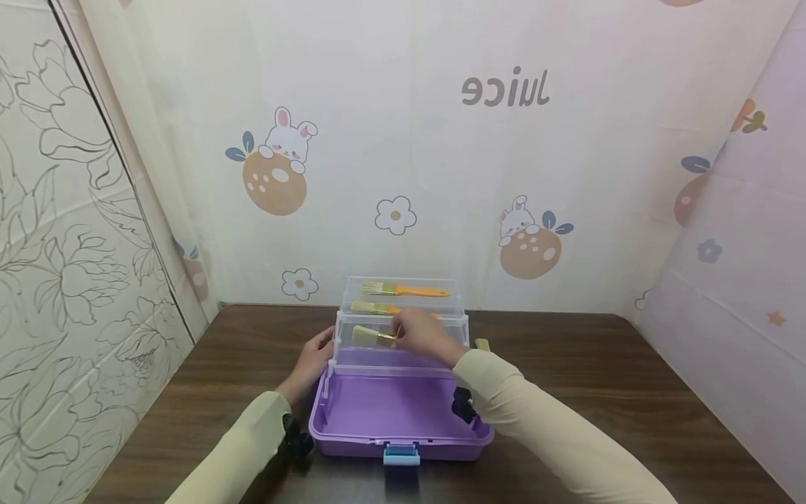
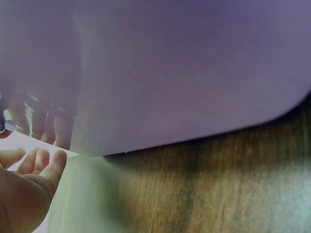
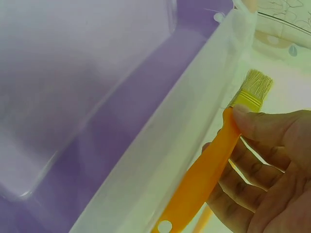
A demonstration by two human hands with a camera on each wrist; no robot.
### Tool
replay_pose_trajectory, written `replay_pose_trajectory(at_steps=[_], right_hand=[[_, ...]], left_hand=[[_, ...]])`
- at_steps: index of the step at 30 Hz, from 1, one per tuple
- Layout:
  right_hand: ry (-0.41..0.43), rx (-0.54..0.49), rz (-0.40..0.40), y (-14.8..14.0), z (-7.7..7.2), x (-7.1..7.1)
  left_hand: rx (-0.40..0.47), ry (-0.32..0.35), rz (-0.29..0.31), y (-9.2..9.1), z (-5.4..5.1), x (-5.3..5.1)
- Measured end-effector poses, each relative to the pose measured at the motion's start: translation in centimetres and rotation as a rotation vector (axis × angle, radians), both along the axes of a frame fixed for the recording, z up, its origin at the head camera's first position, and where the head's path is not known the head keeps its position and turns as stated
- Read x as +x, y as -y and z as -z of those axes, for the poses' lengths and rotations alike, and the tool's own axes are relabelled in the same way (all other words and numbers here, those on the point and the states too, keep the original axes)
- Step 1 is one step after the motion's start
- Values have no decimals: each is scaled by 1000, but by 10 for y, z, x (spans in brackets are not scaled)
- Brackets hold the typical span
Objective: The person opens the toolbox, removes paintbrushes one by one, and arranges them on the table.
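Observation:
A purple toolbox [image 1: 390, 406] stands open, with clear stepped trays [image 1: 403, 360] raised at its back. My right hand [image 1: 425, 334] pinches an orange-handled paintbrush [image 3: 204, 170] near its metal band, over the lower clear tray. Its pale bristles point left in the head view. Two similar brushes lie in the tiers behind: the top brush [image 1: 422, 291] is in full view, the second brush [image 1: 378, 308] is partly hidden by my right hand. My left hand [image 1: 313, 360] rests against the left side of the trays, its fingers extended in the left wrist view.
Beside the box on the right, a pale bristle end [image 1: 482, 344] shows past my right sleeve. A light blue latch [image 1: 401, 455] is at the box's front. The brown wooden table [image 1: 567, 392] meets a patterned curtain [image 1: 403, 140] at the back.

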State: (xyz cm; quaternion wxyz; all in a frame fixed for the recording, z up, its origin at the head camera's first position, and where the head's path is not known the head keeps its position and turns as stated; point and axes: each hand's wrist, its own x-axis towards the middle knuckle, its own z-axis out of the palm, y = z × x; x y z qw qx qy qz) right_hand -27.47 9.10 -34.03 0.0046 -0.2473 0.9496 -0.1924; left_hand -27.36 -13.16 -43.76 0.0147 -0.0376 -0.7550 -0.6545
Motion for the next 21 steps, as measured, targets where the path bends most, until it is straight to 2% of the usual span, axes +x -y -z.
replay_pose_trajectory(at_steps=[3,8,10,21], right_hand=[[28,-21,17,-3,-3,0],[80,-100,27,-8,-8,2],[104,-131,29,-10,-10,2],[183,-231,6,-22,-16,1]], left_hand=[[-3,-5,2,0,-2,2],[-16,4,-14,2,13,-5],[-14,11,-20,1,16,-7],[7,9,-32,0,14,-8]])
